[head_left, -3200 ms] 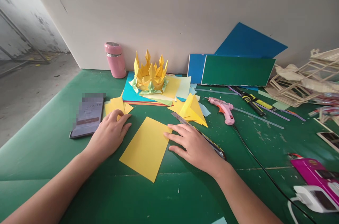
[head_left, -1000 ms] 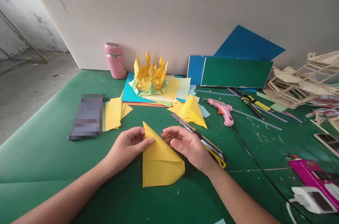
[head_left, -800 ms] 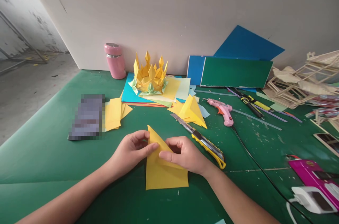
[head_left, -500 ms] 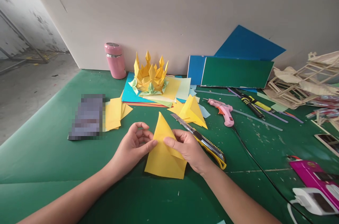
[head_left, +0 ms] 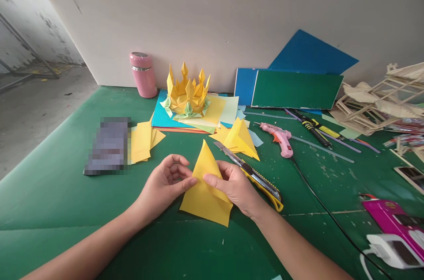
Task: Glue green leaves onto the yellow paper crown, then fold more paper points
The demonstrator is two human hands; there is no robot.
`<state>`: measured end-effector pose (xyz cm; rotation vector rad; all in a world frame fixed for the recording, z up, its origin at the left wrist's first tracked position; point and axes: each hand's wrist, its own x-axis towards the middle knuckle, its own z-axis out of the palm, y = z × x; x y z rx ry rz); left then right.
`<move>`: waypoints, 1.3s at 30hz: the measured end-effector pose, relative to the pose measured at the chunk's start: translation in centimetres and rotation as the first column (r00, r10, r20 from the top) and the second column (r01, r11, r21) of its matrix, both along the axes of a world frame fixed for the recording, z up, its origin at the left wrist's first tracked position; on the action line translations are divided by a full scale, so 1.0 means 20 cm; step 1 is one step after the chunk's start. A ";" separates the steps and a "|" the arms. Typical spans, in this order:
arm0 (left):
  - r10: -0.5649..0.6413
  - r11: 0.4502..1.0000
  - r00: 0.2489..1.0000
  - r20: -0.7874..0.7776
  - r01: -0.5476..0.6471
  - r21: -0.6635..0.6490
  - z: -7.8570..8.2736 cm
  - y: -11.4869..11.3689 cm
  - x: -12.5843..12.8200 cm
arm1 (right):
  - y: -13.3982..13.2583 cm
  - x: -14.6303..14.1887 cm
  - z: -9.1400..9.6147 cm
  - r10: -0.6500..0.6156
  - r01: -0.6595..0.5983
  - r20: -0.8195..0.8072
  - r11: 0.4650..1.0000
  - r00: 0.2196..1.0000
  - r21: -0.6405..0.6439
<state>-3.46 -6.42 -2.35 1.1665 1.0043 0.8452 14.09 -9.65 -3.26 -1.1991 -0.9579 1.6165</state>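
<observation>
A yellow paper sheet (head_left: pixel 202 196), folded into a pointed shape, lies on the green mat (head_left: pixel 59 209) in front of me. My left hand (head_left: pixel 164 185) pinches its left edge between thumb and forefinger. My right hand (head_left: pixel 233 187) presses on the folded flap from the right. The paper's tip points away from me. Just right of my right hand lies a yellow utility knife (head_left: pixel 256 178).
Behind are a yellow origami crown (head_left: pixel 187 92) on coloured sheets, folded yellow pieces (head_left: pixel 240 138), yellow sheets (head_left: pixel 142 141) beside a phone (head_left: pixel 107 145), a pink bottle (head_left: pixel 143 74), a pink glue gun (head_left: pixel 280 138) with its cable, wooden models (head_left: pixel 374 103) and a magenta box (head_left: pixel 394 222).
The flat yellow sheet has been folded into a pointed shape. Over the last second both hands turned it so its tip points further away and to the right.
</observation>
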 end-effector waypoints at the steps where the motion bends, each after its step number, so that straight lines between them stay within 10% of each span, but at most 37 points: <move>1: -0.001 1.000 1.000 -0.003 0.001 0.004 0.00 0.00 0.00 | 0.00 0.00 0.00 0.000 0.000 0.007 1.000 1.000 0.002; 39: -0.042 0.979 0.995 -0.095 0.060 0.195 0.00 -0.01 -0.01 | 0.00 0.01 -0.01 0.013 -0.013 -0.002 1.000 1.000 0.009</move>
